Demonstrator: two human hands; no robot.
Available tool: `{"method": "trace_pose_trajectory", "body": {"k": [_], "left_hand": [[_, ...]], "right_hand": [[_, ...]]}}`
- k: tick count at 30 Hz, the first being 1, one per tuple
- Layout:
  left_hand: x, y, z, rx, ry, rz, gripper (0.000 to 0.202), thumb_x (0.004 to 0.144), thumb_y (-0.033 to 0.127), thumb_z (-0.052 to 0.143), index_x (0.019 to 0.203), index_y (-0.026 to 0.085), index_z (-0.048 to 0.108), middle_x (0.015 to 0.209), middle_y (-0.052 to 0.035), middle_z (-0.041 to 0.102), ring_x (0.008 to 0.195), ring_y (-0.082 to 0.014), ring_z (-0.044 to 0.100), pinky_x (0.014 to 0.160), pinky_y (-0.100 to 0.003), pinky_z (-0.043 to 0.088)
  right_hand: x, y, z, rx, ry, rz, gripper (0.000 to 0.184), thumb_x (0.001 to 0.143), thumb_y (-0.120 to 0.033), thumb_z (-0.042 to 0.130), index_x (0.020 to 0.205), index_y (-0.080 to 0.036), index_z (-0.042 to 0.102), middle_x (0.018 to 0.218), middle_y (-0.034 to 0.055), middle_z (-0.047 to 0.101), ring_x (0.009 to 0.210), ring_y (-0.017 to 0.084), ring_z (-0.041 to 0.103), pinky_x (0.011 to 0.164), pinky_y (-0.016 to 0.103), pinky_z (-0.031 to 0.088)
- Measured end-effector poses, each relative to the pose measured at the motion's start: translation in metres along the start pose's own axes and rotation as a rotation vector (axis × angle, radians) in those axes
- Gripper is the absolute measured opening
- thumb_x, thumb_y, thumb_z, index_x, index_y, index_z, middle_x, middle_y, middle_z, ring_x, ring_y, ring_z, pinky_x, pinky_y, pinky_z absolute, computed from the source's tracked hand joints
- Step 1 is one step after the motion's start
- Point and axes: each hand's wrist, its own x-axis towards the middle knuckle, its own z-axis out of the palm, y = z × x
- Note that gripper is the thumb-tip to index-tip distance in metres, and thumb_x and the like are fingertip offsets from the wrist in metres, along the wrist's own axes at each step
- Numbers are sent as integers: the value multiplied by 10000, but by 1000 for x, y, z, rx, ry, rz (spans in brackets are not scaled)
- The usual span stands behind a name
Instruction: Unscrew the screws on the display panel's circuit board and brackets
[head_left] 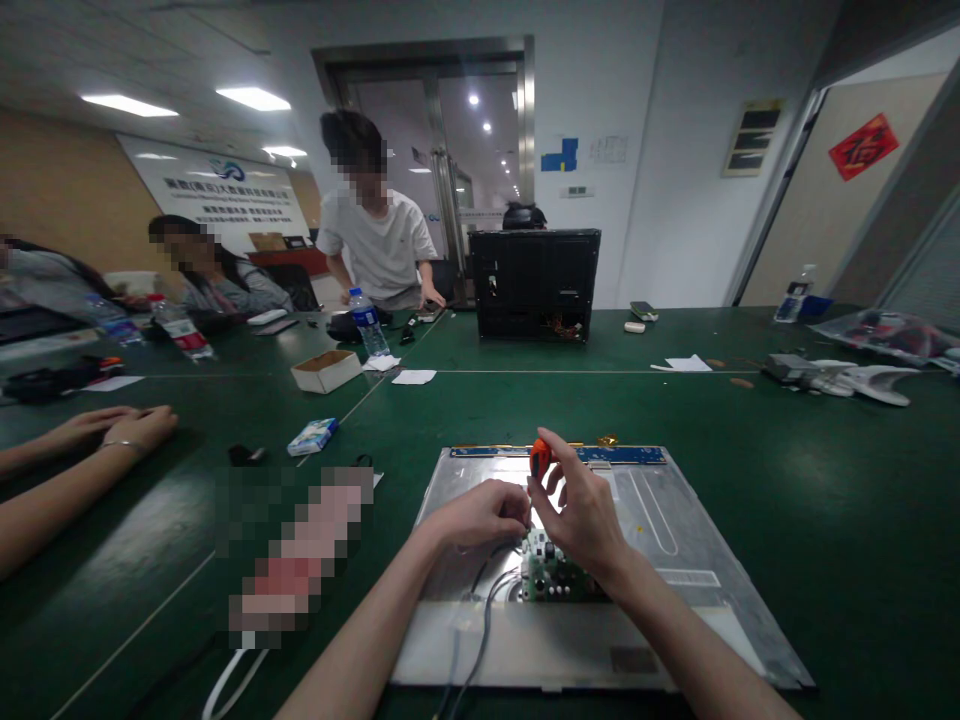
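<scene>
A flat metal display panel point(660, 520) lies on the green table in front of me. My right hand point(585, 500) pinches the red-and-black handle of a screwdriver point(539, 459), held upright above the panel. Close beside it, my left hand point(487, 515) has its fingers curled together near the screwdriver's lower end; what they hold, if anything, is hidden. Below both hands sits a green circuit board point(555, 575), partly covered by my right hand. Dark cables point(487, 620) run from the board toward the panel's near edge. A blue strip board point(630, 455) spans the far edge.
A black monitor housing point(534, 285) stands at the far side. Left of the panel are a blurred-out item point(307, 560) with a white cable, a small blue-white pack point(312, 437) and an open box point(326, 371). Another person's hands point(127, 430) rest at left; a person in white point(375, 240) stands opposite.
</scene>
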Motion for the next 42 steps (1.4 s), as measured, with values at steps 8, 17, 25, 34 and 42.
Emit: {"method": "trace_pose_trajectory", "body": {"k": [8,17,25,34,42], "left_hand": [[1,-2,-1,22,0,-5,97,714,105,628,756,172,572,666,43,537,623,-123,486,599,-253,355],[0,2,0,62,13,-4,72,715,113,608,739,169,570,630,45,518,602,-121,477,578,-247,360],[1,1,0,36,7,7,60,693,132,609,691,168,560,611,49,501,582,-111,462,548,-228,354],[0,2,-2,31,-13,-2,45,710,161,623,732,168,585,626,48,510,589,-110,451,532,-218,336],[1,0,1,-5,7,-4,82,701,128,630,755,162,579,650,48,512,623,-117,461,585,-243,346]], "right_hand": [[0,0,1,-2,1,12,523,881,-186,515,1396,-173,424,748,0,635,498,115,532,463,219,426],[-2,3,2,-13,-3,4,504,902,-219,546,1391,-172,434,819,24,668,529,122,562,474,221,459],[-1,3,1,-3,-2,-5,503,920,-206,524,1416,-188,441,828,23,669,536,124,574,496,232,493],[0,0,1,-15,10,16,490,912,-208,511,1395,-163,442,784,20,668,501,121,553,483,235,473],[0,1,0,-21,6,14,488,907,-199,512,1388,-161,438,788,18,667,502,119,550,486,236,472]]}}
